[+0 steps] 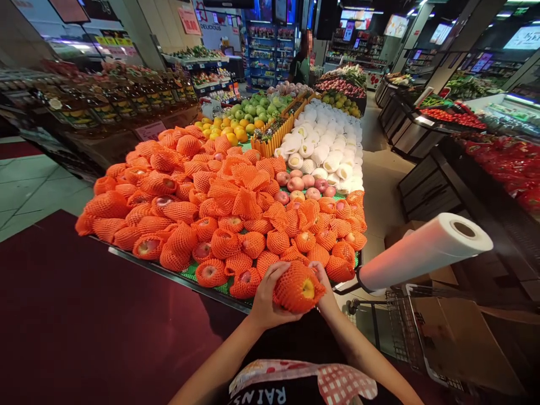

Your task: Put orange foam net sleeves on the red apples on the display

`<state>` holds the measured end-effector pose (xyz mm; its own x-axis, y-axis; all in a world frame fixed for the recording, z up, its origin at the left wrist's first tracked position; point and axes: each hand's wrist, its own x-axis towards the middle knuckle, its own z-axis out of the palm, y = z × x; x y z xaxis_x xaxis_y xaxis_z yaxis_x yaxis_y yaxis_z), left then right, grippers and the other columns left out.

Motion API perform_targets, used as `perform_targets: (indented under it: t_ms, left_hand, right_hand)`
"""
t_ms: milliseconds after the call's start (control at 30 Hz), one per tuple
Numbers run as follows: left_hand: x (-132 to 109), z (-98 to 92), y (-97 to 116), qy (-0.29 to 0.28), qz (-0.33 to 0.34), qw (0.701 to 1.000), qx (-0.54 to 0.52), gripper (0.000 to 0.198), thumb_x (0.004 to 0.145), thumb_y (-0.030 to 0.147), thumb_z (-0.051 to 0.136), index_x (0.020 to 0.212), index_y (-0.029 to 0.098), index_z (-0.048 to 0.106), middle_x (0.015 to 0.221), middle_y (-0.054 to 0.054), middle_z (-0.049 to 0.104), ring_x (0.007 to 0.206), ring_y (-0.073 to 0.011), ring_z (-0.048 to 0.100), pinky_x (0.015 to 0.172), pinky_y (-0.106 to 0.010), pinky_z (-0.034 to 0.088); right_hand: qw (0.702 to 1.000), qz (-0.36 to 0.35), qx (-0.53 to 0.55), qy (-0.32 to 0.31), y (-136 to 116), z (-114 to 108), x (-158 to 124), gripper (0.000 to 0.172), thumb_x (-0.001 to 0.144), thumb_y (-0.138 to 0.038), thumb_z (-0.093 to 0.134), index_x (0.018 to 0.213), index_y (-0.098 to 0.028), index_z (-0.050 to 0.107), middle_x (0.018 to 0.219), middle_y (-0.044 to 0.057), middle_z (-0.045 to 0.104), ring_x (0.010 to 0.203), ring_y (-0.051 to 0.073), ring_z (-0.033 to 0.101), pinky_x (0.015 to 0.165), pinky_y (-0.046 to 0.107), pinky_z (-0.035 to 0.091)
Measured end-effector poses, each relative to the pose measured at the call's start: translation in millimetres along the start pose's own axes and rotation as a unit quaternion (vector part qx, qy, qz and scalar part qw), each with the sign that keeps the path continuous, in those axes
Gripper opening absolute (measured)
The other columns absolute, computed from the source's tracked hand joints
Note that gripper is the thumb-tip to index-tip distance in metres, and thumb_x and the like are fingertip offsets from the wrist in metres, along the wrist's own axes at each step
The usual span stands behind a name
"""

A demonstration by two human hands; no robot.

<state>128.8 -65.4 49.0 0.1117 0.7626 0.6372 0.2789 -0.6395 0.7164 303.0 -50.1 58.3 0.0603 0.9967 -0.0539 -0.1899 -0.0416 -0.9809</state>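
Between my two hands is an apple (295, 288) in an orange foam net, held just over the front edge of the fruit display. My left hand (269, 298) is closed round its left side and underside. The fingers of my right hand (323, 287) grip its right side, partly hidden behind the fruit. Many more apples in orange nets (225, 242) lie heaped on the green mat in front of me. A pile of empty orange foam nets (240, 183) rests on top of the heap. Several bare red apples (296, 184) sit behind, beside white-netted fruit (324, 140).
A large plastic bag roll (422, 253) juts up at the display's right corner. Right of my body stands a cart with cardboard boxes (459, 337). Green (255, 107) and orange-yellow fruit (230, 130) lie farther back behind a small orange fence (278, 135). A person (300, 64) stands beyond.
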Motion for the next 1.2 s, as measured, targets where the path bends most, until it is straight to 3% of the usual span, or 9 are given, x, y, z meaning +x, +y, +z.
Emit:
perform_targets:
  t_ms: [133, 200, 300, 500, 667, 833, 967, 1067, 1200]
  left_hand:
    - [1, -9.2, -1, -0.005, -0.015, 0.997, 0.069, 0.100, 0.059, 0.041, 0.087, 0.145, 0.021, 0.041, 0.133, -0.016, 0.061, 0.123, -0.0378, 0.061, 0.104, -0.053, 0.051]
    - [2, -10.5, -5, -0.013, -0.016, 0.996, 0.089, 0.101, 0.058, 0.042, 0.087, 0.146, 0.022, 0.040, 0.134, -0.016, 0.062, 0.123, -0.0381, 0.061, 0.104, -0.053, 0.051]
    - [6, -7.5, -12, -0.055, 0.004, 0.995, 0.086, 0.101, 0.061, 0.046, 0.085, 0.148, 0.021, 0.041, 0.136, -0.017, 0.062, 0.124, -0.0380, 0.061, 0.106, -0.052, 0.050]
    - [17, 0.0, -23, -0.184, -0.103, 0.971, 0.111, 0.104, 0.073, 0.040, 0.079, 0.160, 0.023, 0.024, 0.152, -0.019, 0.051, 0.133, -0.0370, 0.056, 0.108, -0.055, 0.048]
    - [14, -11.5, -38, -0.159, -0.034, 0.972, 0.167, 0.076, 0.091, 0.042, 0.065, 0.156, 0.022, 0.031, 0.153, -0.018, 0.051, 0.139, -0.0321, 0.052, 0.110, -0.051, 0.049]
    - [14, -23.1, -51, -0.077, 0.023, 0.978, 0.194, 0.057, 0.095, 0.031, 0.059, 0.149, 0.023, 0.041, 0.138, -0.013, 0.065, 0.127, -0.0271, 0.063, 0.102, -0.042, 0.057]
    - [19, -31.2, -61, -0.026, 0.033, 0.981, 0.191, 0.050, 0.094, 0.026, 0.057, 0.144, 0.025, 0.049, 0.130, -0.010, 0.070, 0.119, -0.0261, 0.067, 0.096, -0.039, 0.060]
    - [19, -39.7, -75, 0.004, 0.028, 0.980, 0.195, 0.048, 0.093, 0.024, 0.057, 0.141, 0.026, 0.053, 0.127, -0.009, 0.071, 0.116, -0.0255, 0.069, 0.094, -0.038, 0.061]
    - [14, -50.4, -99, 0.038, -0.015, 0.981, 0.191, 0.041, 0.095, 0.023, 0.053, 0.136, 0.026, 0.057, 0.126, -0.009, 0.071, 0.115, -0.0255, 0.068, 0.095, -0.039, 0.060]
  right_hand:
    - [0.993, -0.116, -0.019, 0.000, -24, -3, -15, 0.051, 0.082, -0.060, 0.070, 0.122, -0.032, 0.055, 0.143, 0.008, 0.058, 0.123, 0.029, 0.061, 0.106, 0.046, 0.047]
    - [0.985, -0.157, -0.052, -0.040, -34, -5, -23, 0.075, 0.070, -0.063, 0.081, 0.132, -0.031, 0.054, 0.150, 0.011, 0.051, 0.134, 0.035, 0.054, 0.112, 0.051, 0.043]
    - [0.973, -0.159, -0.138, -0.095, -33, -5, -25, 0.105, 0.043, -0.040, 0.100, 0.138, -0.029, 0.054, 0.148, 0.012, 0.054, 0.136, 0.039, 0.051, 0.118, 0.053, 0.035]
    - [0.983, -0.095, -0.154, 0.024, 6, -1, 10, 0.087, 0.048, -0.032, 0.096, 0.126, -0.024, 0.060, 0.129, 0.011, 0.067, 0.125, 0.035, 0.060, 0.117, 0.054, 0.038]
    - [0.978, -0.115, -0.023, 0.170, -33, -8, 92, 0.068, 0.073, -0.051, 0.077, 0.130, -0.021, 0.054, 0.119, 0.010, 0.071, 0.110, 0.028, 0.068, 0.100, 0.046, 0.056]
    - [0.921, -0.119, -0.120, 0.351, -105, -32, 225, 0.063, 0.092, -0.055, 0.049, 0.141, -0.018, 0.039, 0.126, 0.012, 0.067, 0.111, 0.023, 0.068, 0.088, 0.035, 0.059]
    - [0.868, -0.062, -0.213, 0.445, -121, -53, 310, 0.082, 0.084, -0.041, 0.065, 0.147, -0.012, 0.021, 0.142, 0.025, 0.049, 0.119, 0.028, 0.061, 0.094, 0.039, 0.053]
    - [0.839, -0.025, -0.307, 0.449, -113, -67, 347, 0.086, 0.080, -0.036, 0.068, 0.147, -0.010, 0.021, 0.147, 0.032, 0.035, 0.118, 0.032, 0.059, 0.097, 0.041, 0.048]
    - [0.818, -0.028, -0.450, 0.358, -97, -92, 377, 0.077, 0.070, -0.024, 0.077, 0.138, -0.016, 0.043, 0.142, 0.020, 0.042, 0.118, 0.030, 0.056, 0.097, 0.036, 0.043]
